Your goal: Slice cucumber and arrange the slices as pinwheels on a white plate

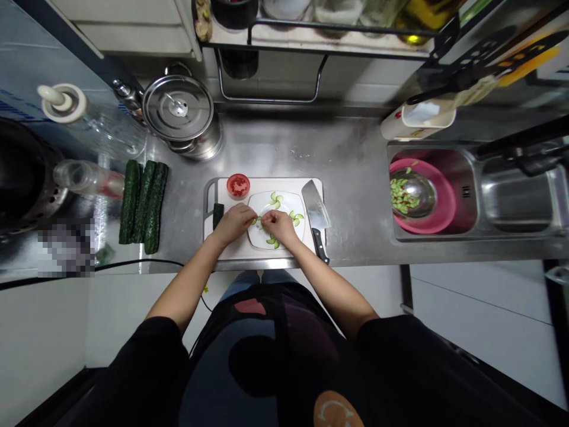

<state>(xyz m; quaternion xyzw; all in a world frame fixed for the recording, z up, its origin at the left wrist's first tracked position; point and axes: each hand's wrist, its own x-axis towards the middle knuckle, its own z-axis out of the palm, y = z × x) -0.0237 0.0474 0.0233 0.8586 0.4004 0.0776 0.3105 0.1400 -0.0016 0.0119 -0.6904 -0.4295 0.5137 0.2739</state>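
My left hand (236,224) and my right hand (280,226) meet over the left part of a white plate (287,200). Their fingertips are pinched together at a small green cucumber slice (258,221), partly hidden by the fingers. Fanned groups of cucumber slices lie near the plate's top, right and bottom edges. Under the plate is a white cutting board (231,251). A cut piece of cucumber (217,214) lies beside my left hand, and above it stands a small red bowl (238,185) of chopped red bits. To the right of the plate rests a cleaver (315,206), its black handle toward me.
Several whole cucumbers (153,207) lie on the steel counter at left, below a lidded pot (178,110). At right, the sink (466,172) holds a pink basin (446,198) with a metal bowl of cut vegetables. A rack (347,50) hangs above the counter's back edge.
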